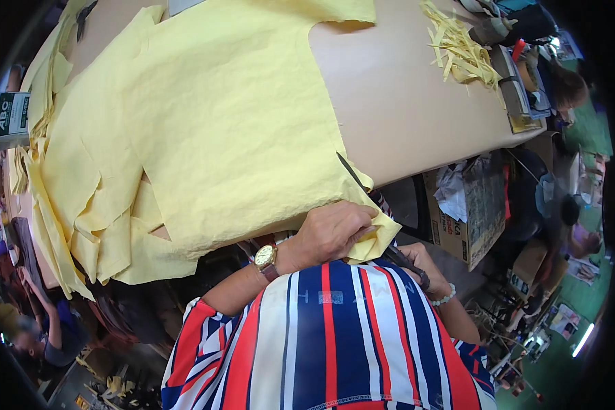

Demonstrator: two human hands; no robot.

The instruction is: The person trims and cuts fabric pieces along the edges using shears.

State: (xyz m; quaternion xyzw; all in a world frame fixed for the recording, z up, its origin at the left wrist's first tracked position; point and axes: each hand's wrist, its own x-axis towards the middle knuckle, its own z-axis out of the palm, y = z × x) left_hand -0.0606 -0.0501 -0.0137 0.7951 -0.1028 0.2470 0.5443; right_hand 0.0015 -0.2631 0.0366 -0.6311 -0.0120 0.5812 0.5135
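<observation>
A large yellow cloth (219, 116) lies spread over the table and hangs past its near edge. My left hand (338, 229), with a gold watch above it, is closed on the cloth at its near right corner, where the fabric is bunched. In my right hand (420, 262), just to the right, are scissors (350, 171) with dark handles. One blade tip shows against the cloth's right edge; folded cloth covers the middle of the scissors.
Narrow yellow cloth strips (461, 48) lie in a heap at the far right of the brown table (396, 116). More yellow cloth pieces (44, 225) drape at the left. Below the table's right edge stands a cardboard box (451, 229). Other people sit around.
</observation>
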